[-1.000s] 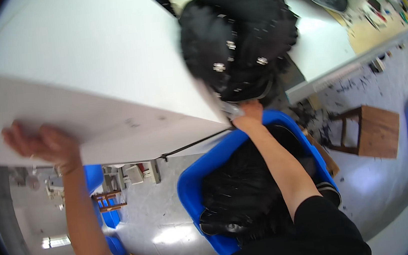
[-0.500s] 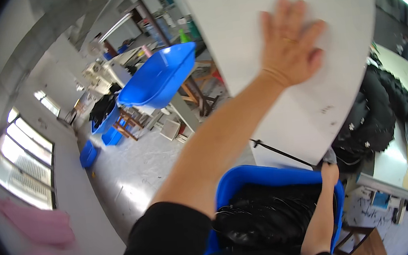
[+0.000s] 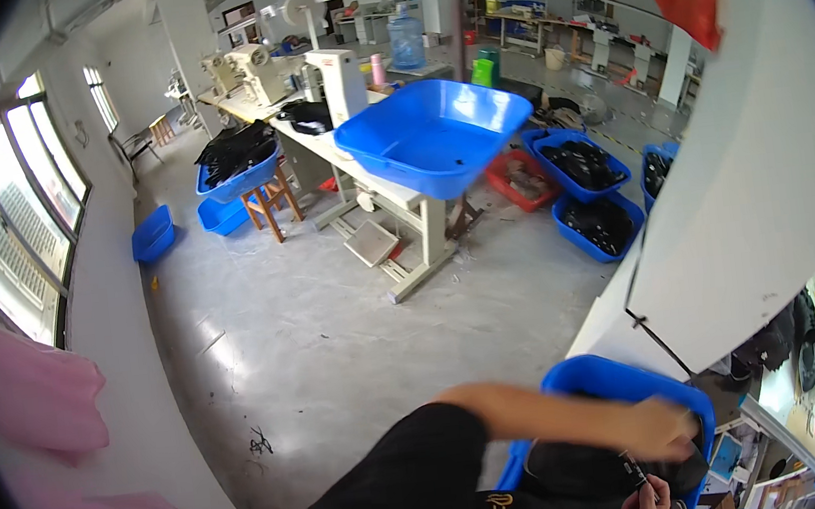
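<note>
My left arm reaches across the front of me, and my left hand (image 3: 664, 428) is over the right part of a blue plastic tub (image 3: 602, 373). Motion smears its fingers, so what they touch is hidden. Below it, close to my body, my right hand (image 3: 647, 506) has its fingers closed at a narrow black strip with white markings (image 3: 637, 475). Black material (image 3: 568, 467) fills the tub beneath both hands.
A white pillar (image 3: 751, 185) with a black cord rises just beyond the tub. Ahead stands a sewing table (image 3: 315, 144) bearing an empty blue tub (image 3: 434, 136). Filled blue tubs (image 3: 583, 164) are stacked farther right. Pink cloth (image 3: 31, 388) hangs at the left wall.
My left hand has come off the white pillar and down over the tub. My right hand has left the tub's far right corner and drawn nearer my body. The view has turned left.
</note>
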Demonstrator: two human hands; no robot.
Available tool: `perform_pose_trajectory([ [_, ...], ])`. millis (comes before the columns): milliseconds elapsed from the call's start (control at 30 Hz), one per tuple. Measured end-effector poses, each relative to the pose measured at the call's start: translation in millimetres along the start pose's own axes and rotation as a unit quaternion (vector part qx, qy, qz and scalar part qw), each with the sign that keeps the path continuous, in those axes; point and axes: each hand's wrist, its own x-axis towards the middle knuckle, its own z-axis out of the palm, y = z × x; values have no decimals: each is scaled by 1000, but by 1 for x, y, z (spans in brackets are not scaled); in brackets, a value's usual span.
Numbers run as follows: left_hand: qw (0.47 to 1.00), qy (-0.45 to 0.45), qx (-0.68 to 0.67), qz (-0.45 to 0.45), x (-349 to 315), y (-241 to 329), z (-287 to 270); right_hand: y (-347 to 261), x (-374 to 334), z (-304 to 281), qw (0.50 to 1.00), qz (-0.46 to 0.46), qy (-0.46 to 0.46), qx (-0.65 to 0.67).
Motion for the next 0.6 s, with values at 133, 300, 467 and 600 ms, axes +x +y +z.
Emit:
perform_pose_trajectory([
  [133, 970, -3, -125, -210, -219, 17, -16, 5, -25, 126, 994, 53, -91, 39],
  [300, 812, 181, -366, -417, -382, 67, -105, 10, -59, 341, 941, 103, -301, 112],
  [467, 783, 374, -302, -395, -477, 77, -162, 29, -73, 482, 780, 25, -625, -26],
  [600, 785, 444, -224, -370, -549, 55, -188, 44, -93, 585, 637, 109, -752, -134],
])
